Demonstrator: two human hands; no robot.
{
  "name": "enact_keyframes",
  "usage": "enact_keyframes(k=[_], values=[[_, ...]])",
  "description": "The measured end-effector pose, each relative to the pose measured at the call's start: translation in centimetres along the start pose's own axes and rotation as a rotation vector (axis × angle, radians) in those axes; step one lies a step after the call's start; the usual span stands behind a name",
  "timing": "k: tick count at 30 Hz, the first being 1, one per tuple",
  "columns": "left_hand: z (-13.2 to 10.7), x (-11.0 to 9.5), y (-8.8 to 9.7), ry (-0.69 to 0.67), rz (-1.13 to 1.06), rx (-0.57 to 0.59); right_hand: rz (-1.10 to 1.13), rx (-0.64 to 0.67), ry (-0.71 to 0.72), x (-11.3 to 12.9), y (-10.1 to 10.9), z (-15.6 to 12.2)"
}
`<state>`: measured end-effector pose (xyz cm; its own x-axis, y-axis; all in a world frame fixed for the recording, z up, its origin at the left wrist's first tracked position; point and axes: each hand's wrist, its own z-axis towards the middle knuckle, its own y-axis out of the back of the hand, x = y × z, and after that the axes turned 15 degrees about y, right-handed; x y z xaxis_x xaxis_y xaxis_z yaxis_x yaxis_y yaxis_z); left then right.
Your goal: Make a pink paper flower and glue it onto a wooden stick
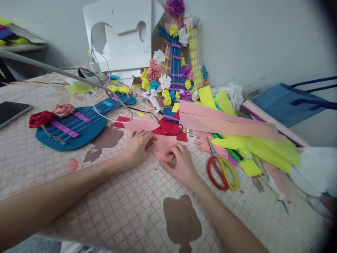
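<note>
A piece of pink crepe paper lies on the table between my two hands. My right hand pinches its near edge between thumb and fingers. My left hand has curled fingers closed at the paper's left side. Just beyond lie red paper pieces and another pink sheet. To the right of my right hand rest scissors with one red and one yellow handle, blades pointing away from me.
A blue paper guitar with paper flowers lies left. Behind stand a white glue gun and flower-covered guitars. Long pink strips and yellow crepe paper pile up right. A white cable loops near my left hand.
</note>
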<state>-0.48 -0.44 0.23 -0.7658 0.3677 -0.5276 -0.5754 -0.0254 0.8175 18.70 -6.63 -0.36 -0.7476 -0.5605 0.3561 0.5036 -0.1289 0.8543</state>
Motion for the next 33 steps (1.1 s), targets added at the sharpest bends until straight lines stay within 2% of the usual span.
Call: enact_keyframes(k=[3,7,10,14,20,28,33], values=[[-0.2,-0.7,0.8,-0.084,-0.059,-0.025,0.001,0.007,-0.009,0.1,0.1,0.1],[-1.4,-2.4,0.9,-0.251,-0.139,0.178,0.001,0.015,-0.008,0.2,0.2,0.1],[-1.9,-2.8,0.3,-0.211,-0.165,0.286,-0.012,0.037,-0.013,0.3,0.2,0.1],[-1.7,-2.3,-0.5,-0.08,-0.22,0.349,0.03,0.055,0.003,-0.1,0.8,0.0],[-1.4,-1.9,-0.9,-0.049,-0.224,0.341,0.255,0.074,0.114,-1.3,2.2,-0.3],[-1.6,-2.1,-1.0,-0.045,-0.2,0.309,0.153,0.018,0.058,-1.3,0.7,-0.5],[-1.5,-2.1,-1.0,-0.045,-0.312,0.298,0.163,0.018,0.042,-1.0,1.0,-0.5]])
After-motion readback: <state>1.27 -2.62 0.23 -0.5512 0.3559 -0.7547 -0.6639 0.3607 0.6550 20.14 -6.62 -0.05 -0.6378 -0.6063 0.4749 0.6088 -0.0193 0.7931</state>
